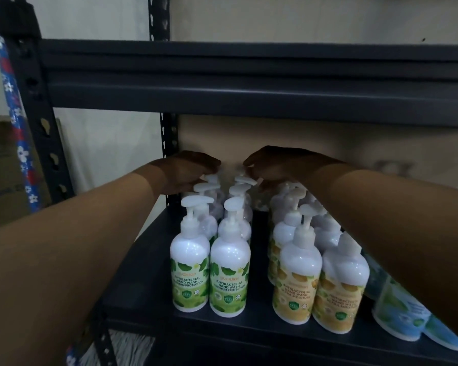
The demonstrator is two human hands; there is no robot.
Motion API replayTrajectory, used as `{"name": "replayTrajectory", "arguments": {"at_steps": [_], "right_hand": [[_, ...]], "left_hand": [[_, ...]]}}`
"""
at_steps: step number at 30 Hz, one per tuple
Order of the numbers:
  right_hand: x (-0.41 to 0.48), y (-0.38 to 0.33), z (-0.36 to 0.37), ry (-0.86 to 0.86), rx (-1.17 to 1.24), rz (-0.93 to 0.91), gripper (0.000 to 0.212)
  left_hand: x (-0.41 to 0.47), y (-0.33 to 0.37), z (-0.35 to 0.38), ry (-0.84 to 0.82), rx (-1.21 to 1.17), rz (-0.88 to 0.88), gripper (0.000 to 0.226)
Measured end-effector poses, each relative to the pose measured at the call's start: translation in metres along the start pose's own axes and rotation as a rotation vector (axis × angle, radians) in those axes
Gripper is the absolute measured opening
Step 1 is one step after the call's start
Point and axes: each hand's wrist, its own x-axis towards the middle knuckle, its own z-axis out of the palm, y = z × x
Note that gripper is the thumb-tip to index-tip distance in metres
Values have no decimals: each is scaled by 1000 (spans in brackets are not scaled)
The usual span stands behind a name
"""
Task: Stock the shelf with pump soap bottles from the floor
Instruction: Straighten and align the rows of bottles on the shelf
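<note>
Two rows of white pump soap bottles with green labels (pixel 189 270) stand on the dark metal shelf (pixel 140 299), running back into the shadow. To their right stand two rows with yellow labels (pixel 298 281), and blue-labelled bottles (pixel 397 313) show under my right forearm. My left hand (pixel 188 171) reaches to the back of the left green row, fingers curved over the rearmost pump heads. My right hand (pixel 273 165) lies likewise over the back of the right green row. The bottles under both hands are hidden in the dark, so the hold is unclear.
The upper shelf beam (pixel 249 85) hangs low just above my hands. A perforated upright post (pixel 37 114) stands at the left with a blue flowered roll (pixel 16 122) and cardboard boxes (pixel 3 167) beside it. A pale wall closes the back.
</note>
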Motion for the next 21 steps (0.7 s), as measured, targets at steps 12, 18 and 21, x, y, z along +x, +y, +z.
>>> {"name": "replayTrajectory", "arguments": {"at_steps": [12, 18, 21], "right_hand": [[-8, 3, 3, 41, -29, -70, 40], [-10, 3, 4, 77, -54, -78, 47], [-15, 2, 2, 126, -85, -102, 52]], "left_hand": [[-3, 9, 9, 61, 126, 6, 30], [0, 15, 15, 143, 303, 29, 27], [0, 14, 16, 174, 269, 42, 41]]}}
